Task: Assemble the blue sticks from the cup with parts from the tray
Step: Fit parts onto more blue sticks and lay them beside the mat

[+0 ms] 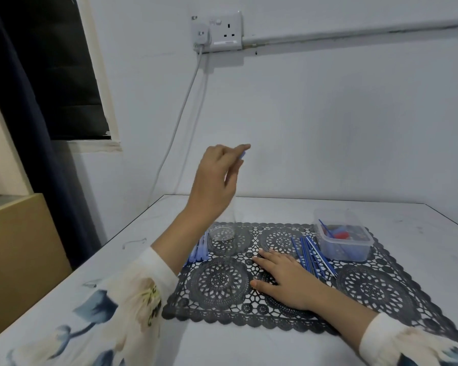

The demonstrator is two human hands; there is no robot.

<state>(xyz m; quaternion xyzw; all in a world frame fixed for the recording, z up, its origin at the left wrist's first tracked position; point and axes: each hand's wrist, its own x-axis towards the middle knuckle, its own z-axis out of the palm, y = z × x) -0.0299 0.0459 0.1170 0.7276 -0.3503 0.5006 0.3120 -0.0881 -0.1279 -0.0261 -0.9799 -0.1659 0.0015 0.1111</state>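
Note:
My left hand (pixel 216 180) is raised well above the table and pinches a small pale blue piece (pixel 242 155) at its fingertips. Below it stands a clear cup (pixel 221 240) on a black lace mat (pixel 368 289). Several assembled blue sticks with pale ends (pixel 197 253) lie left of the cup, partly hidden by my left forearm. My right hand (pixel 280 276) rests flat on the mat with straight fingers. Just right of it lies a bundle of blue sticks (pixel 312 256). A clear plastic tray (pixel 341 243) with red and blue parts sits at the mat's far right.
The mat lies on a white table (pixel 90 299) pushed against a white wall. A cable (pixel 180 120) hangs from a wall socket (pixel 217 31) down behind the table. A wooden board (pixel 19 254) stands off the table's left edge.

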